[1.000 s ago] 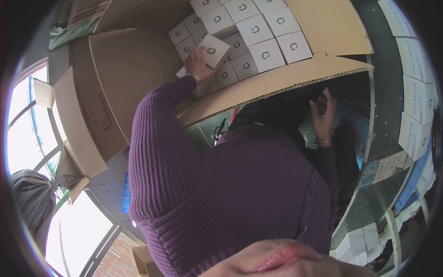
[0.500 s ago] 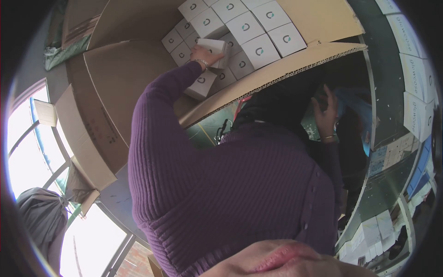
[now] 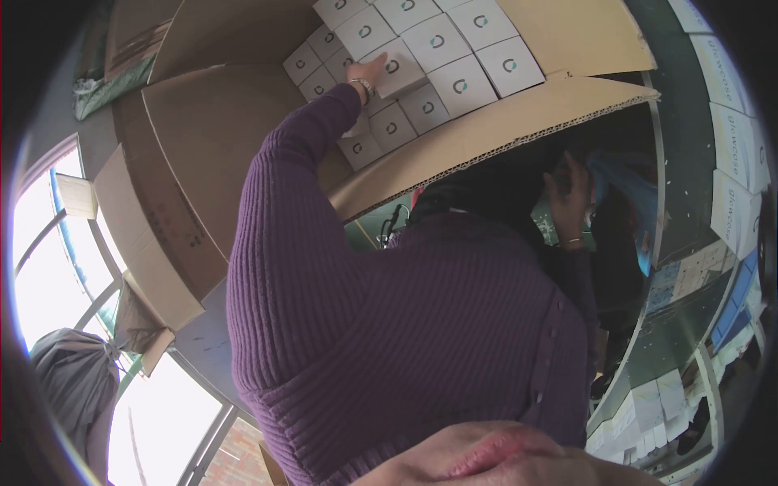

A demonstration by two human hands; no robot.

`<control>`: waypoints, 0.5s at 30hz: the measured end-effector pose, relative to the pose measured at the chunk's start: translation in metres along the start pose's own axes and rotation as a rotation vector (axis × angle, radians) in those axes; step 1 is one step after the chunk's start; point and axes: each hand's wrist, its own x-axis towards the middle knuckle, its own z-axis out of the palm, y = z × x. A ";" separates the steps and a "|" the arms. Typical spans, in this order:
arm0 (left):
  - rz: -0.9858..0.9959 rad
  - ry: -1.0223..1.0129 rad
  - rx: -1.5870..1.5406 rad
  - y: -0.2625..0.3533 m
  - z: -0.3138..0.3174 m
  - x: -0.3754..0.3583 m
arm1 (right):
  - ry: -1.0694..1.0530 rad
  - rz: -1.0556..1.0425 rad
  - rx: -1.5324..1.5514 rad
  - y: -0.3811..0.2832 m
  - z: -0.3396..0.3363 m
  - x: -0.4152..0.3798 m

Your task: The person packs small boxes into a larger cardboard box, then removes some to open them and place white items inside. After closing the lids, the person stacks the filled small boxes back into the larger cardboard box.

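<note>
My left hand [image 3: 366, 73] reaches into a large cardboard box [image 3: 454, 146]. Its fingers are on the left edge of a small white box [image 3: 399, 71] marked with a round logo. This box sits level with the upper layer, against its neighbours. Lower white boxes [image 3: 391, 128] lie in rows below it. Part of another white box shows beside my left wrist, mostly hidden by the sleeve. Away from the boxes, my right hand [image 3: 570, 194] hangs in shadow beyond the cardboard flap, fingers apart and nothing visible in it.
White cartons lettered "glowcose" [image 3: 733, 146] are stacked along the right side. More white boxes [image 3: 648, 405] lie at lower right. Brown cardboard [image 3: 146, 227] stands on the left near a window, with a tied grey bag [image 3: 73, 377] below.
The small white box in my left hand went from tilted to level, moving up and right into the upper layer. My right hand has barely moved.
</note>
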 end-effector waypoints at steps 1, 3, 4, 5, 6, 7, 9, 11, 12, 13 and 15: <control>0.024 -0.011 0.008 -0.011 -0.005 0.004 | -0.012 0.003 -0.001 0.001 0.002 0.002; 0.070 -0.043 0.026 -0.019 -0.032 -0.022 | -0.012 -0.005 -0.013 0.002 0.005 0.003; 0.093 -0.064 0.035 -0.026 -0.042 -0.036 | -0.019 -0.001 -0.018 0.003 0.005 0.001; 0.118 -0.083 0.043 -0.036 -0.050 -0.048 | -0.029 -0.006 -0.024 0.004 0.005 0.000; 0.148 -0.098 0.052 -0.041 -0.059 -0.058 | -0.033 -0.012 -0.027 0.004 0.006 0.001; 0.163 -0.106 0.057 -0.046 -0.066 -0.064 | -0.035 -0.014 -0.028 0.004 0.007 0.002; 0.250 -0.200 0.310 -0.064 -0.072 -0.075 | -0.041 -0.020 -0.034 0.004 0.008 0.002; 0.329 -0.201 0.519 -0.073 -0.068 -0.084 | -0.052 -0.008 -0.043 0.005 0.007 0.001; 0.384 -0.173 0.665 -0.078 -0.065 -0.088 | -0.060 0.000 -0.048 0.004 0.007 0.001; 0.407 -0.159 0.737 -0.083 -0.063 -0.091 | -0.068 0.004 -0.049 0.004 0.008 0.001; 0.476 -0.050 0.831 -0.088 -0.058 -0.090 | -0.075 0.015 -0.061 0.002 0.011 0.002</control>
